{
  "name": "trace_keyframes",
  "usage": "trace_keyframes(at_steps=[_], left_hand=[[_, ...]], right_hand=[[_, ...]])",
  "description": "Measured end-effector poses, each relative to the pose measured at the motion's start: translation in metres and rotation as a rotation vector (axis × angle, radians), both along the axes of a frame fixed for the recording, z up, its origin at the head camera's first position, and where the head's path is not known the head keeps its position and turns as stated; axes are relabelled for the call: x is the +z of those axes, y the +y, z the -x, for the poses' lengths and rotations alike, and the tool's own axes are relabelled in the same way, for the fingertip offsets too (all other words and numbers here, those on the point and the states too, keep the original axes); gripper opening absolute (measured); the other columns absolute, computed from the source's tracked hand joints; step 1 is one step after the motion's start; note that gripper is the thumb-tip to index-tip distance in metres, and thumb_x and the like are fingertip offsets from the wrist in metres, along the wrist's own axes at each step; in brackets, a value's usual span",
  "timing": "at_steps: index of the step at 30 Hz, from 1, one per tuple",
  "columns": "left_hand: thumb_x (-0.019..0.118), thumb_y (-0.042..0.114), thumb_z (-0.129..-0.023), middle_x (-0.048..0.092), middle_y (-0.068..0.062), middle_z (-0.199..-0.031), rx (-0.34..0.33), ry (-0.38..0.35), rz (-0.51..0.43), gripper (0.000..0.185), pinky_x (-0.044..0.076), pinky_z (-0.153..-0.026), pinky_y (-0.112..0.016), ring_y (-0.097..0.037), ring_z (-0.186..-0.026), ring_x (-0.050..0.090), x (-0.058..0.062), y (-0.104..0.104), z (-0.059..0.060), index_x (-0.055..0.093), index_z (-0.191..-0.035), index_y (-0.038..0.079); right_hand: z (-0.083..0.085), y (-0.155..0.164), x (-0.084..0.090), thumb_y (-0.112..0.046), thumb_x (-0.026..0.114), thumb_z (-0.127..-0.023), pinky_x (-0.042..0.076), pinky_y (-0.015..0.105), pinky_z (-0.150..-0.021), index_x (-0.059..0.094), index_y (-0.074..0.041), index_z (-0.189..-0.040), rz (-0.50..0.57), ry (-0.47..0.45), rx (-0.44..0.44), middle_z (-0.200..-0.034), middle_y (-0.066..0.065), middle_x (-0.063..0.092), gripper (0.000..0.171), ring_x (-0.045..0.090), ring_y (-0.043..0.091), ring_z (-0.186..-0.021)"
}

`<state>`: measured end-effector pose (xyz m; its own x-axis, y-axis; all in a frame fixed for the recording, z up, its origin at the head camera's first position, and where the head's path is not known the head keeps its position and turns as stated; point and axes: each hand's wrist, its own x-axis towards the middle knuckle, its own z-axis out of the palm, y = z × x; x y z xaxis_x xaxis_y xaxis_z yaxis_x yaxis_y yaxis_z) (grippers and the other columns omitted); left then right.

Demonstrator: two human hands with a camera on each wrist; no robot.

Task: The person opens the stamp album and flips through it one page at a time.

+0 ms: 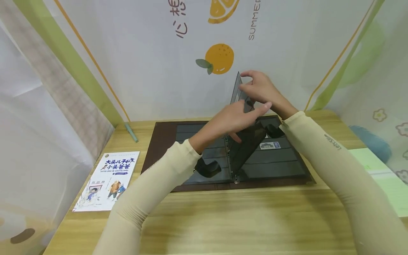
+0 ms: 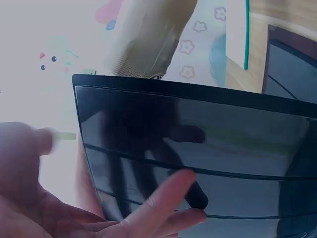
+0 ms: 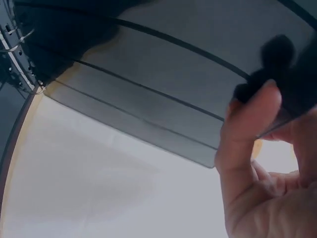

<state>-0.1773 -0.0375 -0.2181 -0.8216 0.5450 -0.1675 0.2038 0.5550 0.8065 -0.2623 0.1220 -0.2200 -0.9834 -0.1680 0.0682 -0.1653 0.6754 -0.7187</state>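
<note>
A stamp album [image 1: 160, 141] with a dark brown cover lies open on the table. One black strip-pocket page [image 1: 247, 152] stands raised from the ring binding [image 3: 17, 59]. My right hand [image 1: 262, 88] pinches this page near its upper outer corner, the thumb [image 3: 255, 116] against one face. My left hand [image 1: 234, 118] is on the page's left side, fingers extended; the fingertips [image 2: 185, 178] are right at the glossy pockets in the left wrist view. A small blue-grey stamp [image 1: 270, 145] shows in the right-hand page below.
A white illustrated book [image 1: 108, 180] lies left of the album, with a green pen-like stick [image 1: 131, 132] behind it. Pale green paper [image 1: 379, 177] is at the right edge. A fruit-printed curtain [image 1: 143, 71] hangs behind the wooden table [image 1: 248, 219].
</note>
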Motion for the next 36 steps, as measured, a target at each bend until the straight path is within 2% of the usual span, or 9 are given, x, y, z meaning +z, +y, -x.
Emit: trace_keyframes(at_steps=[5, 8, 11, 12, 14, 19, 20, 25, 36], left_hand=[[0.046, 0.027, -0.106, 0.053, -0.009, -0.1, 0.036, -0.066, -0.033, 0.058, 0.062, -0.062, -0.034, -0.02, -0.068, 0.061, 0.0, -0.004, 0.003, 0.027, -0.158, 0.008], [0.041, 0.017, -0.107, 0.049, -0.008, -0.086, 0.086, -0.053, -0.054, 0.057, 0.062, -0.063, -0.034, -0.02, -0.055, 0.053, -0.001, -0.012, 0.006, 0.024, -0.16, 0.008], [0.041, 0.015, -0.106, 0.062, -0.012, -0.11, 0.144, -0.012, -0.04, 0.058, 0.061, -0.063, -0.034, -0.019, -0.063, 0.057, -0.003, -0.029, 0.007, 0.026, -0.161, 0.01], [0.041, 0.016, -0.105, 0.06, -0.012, -0.127, 0.16, 0.007, -0.018, 0.059, 0.06, -0.062, -0.034, -0.018, -0.068, 0.06, -0.003, -0.037, 0.006, 0.025, -0.161, 0.01], [0.044, 0.016, -0.104, 0.06, -0.014, -0.133, 0.197, 0.04, 0.016, 0.06, 0.056, -0.058, -0.031, -0.015, -0.063, 0.054, -0.005, -0.054, 0.006, 0.025, -0.161, 0.011], [0.05, 0.016, -0.103, 0.066, -0.022, -0.117, 0.243, 0.065, 0.123, 0.066, 0.044, -0.055, -0.029, -0.011, -0.045, 0.034, -0.014, -0.097, 0.007, 0.022, -0.162, 0.01], [0.051, 0.015, -0.102, 0.062, -0.024, -0.131, 0.248, 0.054, 0.127, 0.067, 0.046, -0.055, -0.029, -0.011, -0.045, 0.037, -0.017, -0.104, 0.007, 0.022, -0.162, 0.01], [0.053, 0.012, -0.101, 0.05, -0.028, -0.148, 0.28, -0.005, 0.157, 0.071, 0.052, -0.057, -0.027, -0.009, -0.049, 0.051, -0.036, -0.136, 0.004, 0.019, -0.162, 0.007], [0.06, 0.007, -0.101, 0.068, -0.03, -0.118, 0.314, -0.211, 0.124, 0.08, 0.061, -0.061, -0.031, -0.012, -0.065, 0.069, -0.094, -0.188, 0.004, 0.008, -0.162, 0.001]], right_hand=[[0.001, -0.002, 0.0, -0.026, 0.051, -0.103, 0.055, 0.028, -0.051, 0.031, -0.005, -0.158, 0.059, -0.062, 0.083, -0.055, -0.004, 0.058, 0.062, 0.058, 0.013, -0.045], [0.002, 0.008, -0.006, -0.032, 0.05, -0.106, 0.058, 0.03, -0.054, 0.031, -0.003, -0.157, 0.098, -0.066, 0.109, -0.064, 0.0, 0.064, 0.062, 0.063, 0.014, -0.052], [0.004, 0.026, -0.021, -0.034, 0.048, -0.107, 0.061, 0.033, -0.06, 0.037, 0.0, -0.154, 0.029, -0.055, 0.118, -0.079, 0.011, 0.072, 0.059, 0.07, 0.017, -0.062], [0.005, 0.033, -0.029, -0.033, 0.048, -0.107, 0.062, 0.036, -0.063, 0.04, 0.002, -0.152, -0.029, -0.048, 0.124, -0.085, 0.015, 0.073, 0.058, 0.072, 0.02, -0.067], [0.007, 0.048, -0.046, -0.031, 0.05, -0.107, 0.062, 0.042, -0.075, 0.043, 0.005, -0.149, -0.199, -0.041, 0.164, -0.102, 0.024, 0.073, 0.056, 0.074, 0.029, -0.084], [0.006, 0.091, -0.095, -0.033, 0.061, -0.102, 0.041, 0.062, -0.109, 0.038, 0.01, -0.15, -0.555, -0.15, 0.301, -0.147, 0.035, 0.047, 0.069, 0.046, 0.052, -0.136], [0.004, 0.099, -0.104, -0.036, 0.063, -0.1, 0.036, 0.064, -0.111, 0.035, 0.011, -0.151, -0.579, -0.194, 0.316, -0.152, 0.036, 0.039, 0.075, 0.038, 0.054, -0.14], [-0.001, 0.126, -0.139, -0.046, 0.072, -0.091, 0.025, 0.068, -0.116, 0.024, 0.014, -0.154, -0.579, -0.284, 0.327, -0.16, 0.039, 0.016, 0.099, 0.018, 0.059, -0.147], [0.002, 0.133, -0.153, -0.046, 0.075, -0.089, 0.02, 0.069, -0.118, 0.019, 0.014, -0.155, -0.512, -0.319, 0.315, -0.163, 0.037, 0.007, 0.106, 0.007, 0.057, -0.15]])
